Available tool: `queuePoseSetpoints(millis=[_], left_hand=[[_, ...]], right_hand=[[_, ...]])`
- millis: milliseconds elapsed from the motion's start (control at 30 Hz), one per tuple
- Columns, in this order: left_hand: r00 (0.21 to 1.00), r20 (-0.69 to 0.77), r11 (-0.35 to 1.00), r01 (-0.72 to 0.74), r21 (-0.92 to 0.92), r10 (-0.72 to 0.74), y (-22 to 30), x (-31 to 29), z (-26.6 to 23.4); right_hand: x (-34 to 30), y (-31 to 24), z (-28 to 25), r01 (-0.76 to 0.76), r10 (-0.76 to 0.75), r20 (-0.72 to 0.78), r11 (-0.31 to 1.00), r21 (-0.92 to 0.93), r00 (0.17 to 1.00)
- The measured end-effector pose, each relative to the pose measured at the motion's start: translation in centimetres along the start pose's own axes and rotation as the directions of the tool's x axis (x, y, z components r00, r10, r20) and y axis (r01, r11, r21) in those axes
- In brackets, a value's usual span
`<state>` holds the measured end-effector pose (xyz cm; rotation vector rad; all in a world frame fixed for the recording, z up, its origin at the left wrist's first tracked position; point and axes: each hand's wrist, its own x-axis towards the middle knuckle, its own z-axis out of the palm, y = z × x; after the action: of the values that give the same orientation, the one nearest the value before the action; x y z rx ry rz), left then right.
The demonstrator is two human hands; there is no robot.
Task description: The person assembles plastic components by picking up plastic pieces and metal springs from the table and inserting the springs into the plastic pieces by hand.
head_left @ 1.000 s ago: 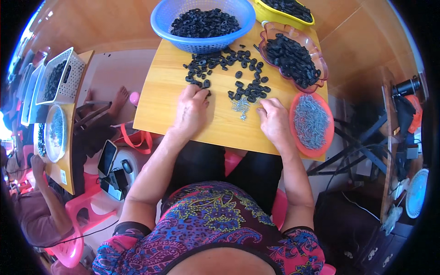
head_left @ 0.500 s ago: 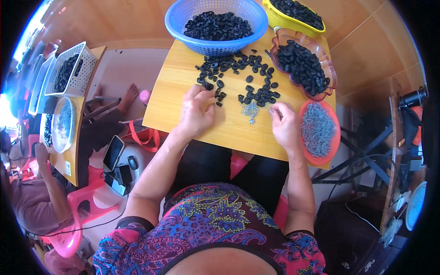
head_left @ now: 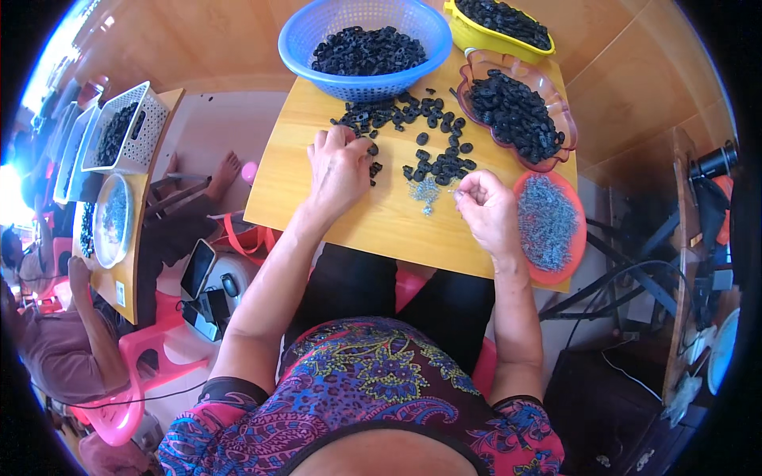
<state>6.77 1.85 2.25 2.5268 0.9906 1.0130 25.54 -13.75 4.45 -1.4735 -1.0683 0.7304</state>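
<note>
While left hand [head_left: 340,166] lies open on black parts [head_left: 432,163] | right hand [head_left: 486,208] fingers pinched shut.

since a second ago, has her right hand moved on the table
Yes. The right hand has lifted off the table and pulled toward the red dish, away from the small pile of metal bits.

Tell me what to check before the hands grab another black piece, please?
1. Left hand on the loose black pieces: ok.
2. Right hand free: cannot tell, fingers pinched, maybe on a small metal part.
3. Small metal pile within reach between the hands: ok.
4. Red tray of metal parts stocked: ok.
5. Blue basket stocked: ok.
6. Table has bare room near the hands: ok.
</note>
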Motion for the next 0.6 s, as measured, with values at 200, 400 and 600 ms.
queuePoseSetpoints(millis=[200,400,600], left_hand=[[0.980,0.160,0.971,0.078,0.225,-0.116,-0.5,2.5,1.5],[0.994,0.106,0.986,0.001,0.165,-0.019,-0.1,2.4,2.4],[0.985,0.170,0.964,0.031,-0.264,0.015,1.4,1.7,0.9]], right_hand=[[0.2,0.3,-0.2,0.071,-0.070,0.014,0.995,-0.067,0.997],[0.1,0.1,0.0,0.046,-0.046,0.006,0.999,0.028,0.999],[-0.2,-2.0,0.6,-0.057,0.046,0.070,0.985,0.161,0.997]])
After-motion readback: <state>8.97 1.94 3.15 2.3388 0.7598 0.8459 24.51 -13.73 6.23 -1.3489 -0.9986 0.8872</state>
